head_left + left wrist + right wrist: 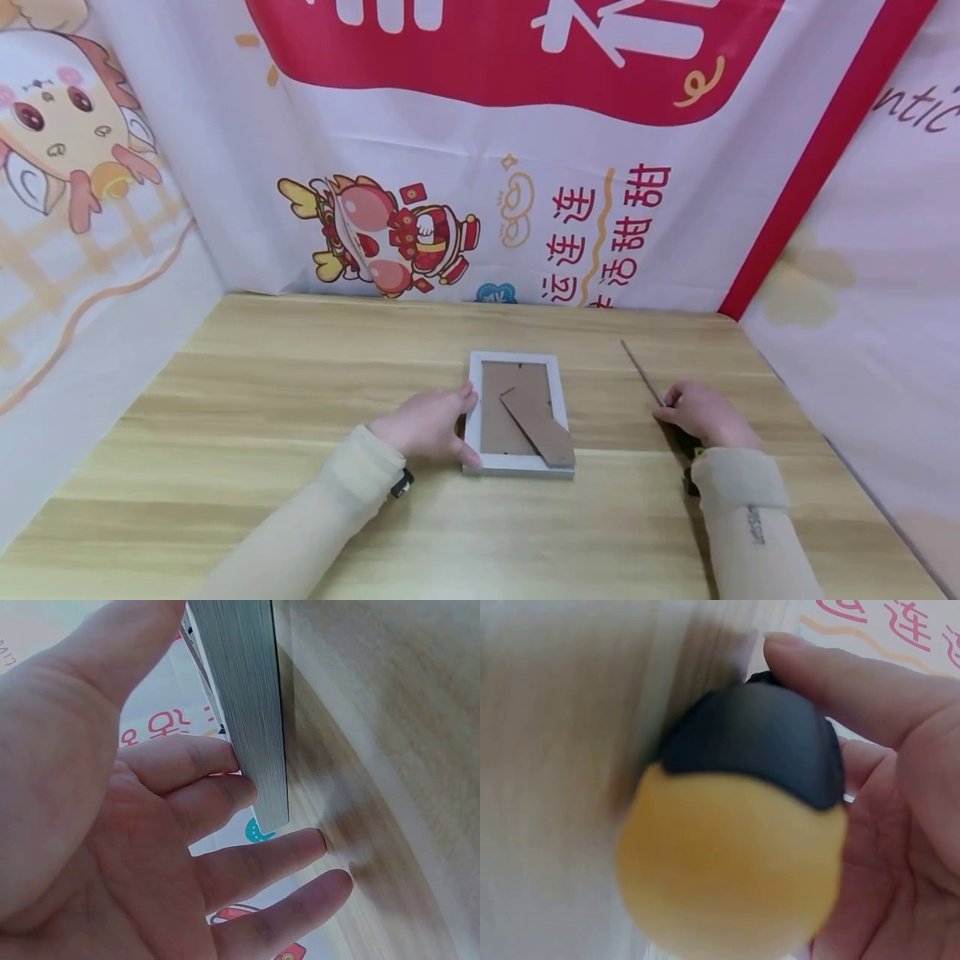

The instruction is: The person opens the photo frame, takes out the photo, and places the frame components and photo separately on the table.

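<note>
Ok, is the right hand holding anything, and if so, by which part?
The right hand holds a screwdriver by its handle, toward the shaft end.

Left hand (423, 427) is holding thumb (470, 456) spread from fingers (262, 857) | right hand (707, 414) is gripping, fingers bent | forearms (296, 529) are pointing forward, well apart

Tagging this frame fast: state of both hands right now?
Left hand: open, fingers touching the side of the picture frame.
Right hand: closed, holding the screwdriver by its handle.
</note>
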### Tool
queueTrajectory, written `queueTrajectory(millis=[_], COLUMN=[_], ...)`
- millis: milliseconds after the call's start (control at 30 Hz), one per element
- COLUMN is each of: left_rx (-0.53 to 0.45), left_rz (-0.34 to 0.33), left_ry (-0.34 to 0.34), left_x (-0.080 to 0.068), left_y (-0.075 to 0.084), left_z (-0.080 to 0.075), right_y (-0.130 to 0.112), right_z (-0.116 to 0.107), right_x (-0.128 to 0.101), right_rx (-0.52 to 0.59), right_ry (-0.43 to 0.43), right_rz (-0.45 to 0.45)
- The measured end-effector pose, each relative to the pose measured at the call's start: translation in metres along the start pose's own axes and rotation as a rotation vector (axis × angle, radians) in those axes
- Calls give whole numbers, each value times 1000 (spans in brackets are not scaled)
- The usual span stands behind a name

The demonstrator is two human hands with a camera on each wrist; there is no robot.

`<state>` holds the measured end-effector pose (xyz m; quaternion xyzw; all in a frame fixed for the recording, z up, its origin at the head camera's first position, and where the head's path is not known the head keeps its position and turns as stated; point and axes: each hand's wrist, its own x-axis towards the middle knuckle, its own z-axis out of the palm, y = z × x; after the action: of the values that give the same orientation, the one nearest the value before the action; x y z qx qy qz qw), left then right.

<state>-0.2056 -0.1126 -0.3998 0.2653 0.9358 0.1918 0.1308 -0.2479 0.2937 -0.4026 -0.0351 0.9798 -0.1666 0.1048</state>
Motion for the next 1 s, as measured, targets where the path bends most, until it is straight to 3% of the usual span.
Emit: queueTrajectory(millis=[300,500,667,833,1000], left_rx=[5,12,50,95,60], left_rz=[-9,-7,-10,-46,-95], left_ry=[-11,-15,-24,10,97], left_x=[-1,3,4,0,-8], left_y=[-2,0,1,8,18], left_z=[-1,-3,-8,-11,-5], right_y=[-5,-8,-29,-65,-96], right_z=[-4,-14,-29,-34,-16], right_x=[-2,-5,-6,-5,13], right_rx=[47,59,35,-25,-12], right_ry=[-61,-56,26,94,27], right_rz=[66,93,-9,-201,-336])
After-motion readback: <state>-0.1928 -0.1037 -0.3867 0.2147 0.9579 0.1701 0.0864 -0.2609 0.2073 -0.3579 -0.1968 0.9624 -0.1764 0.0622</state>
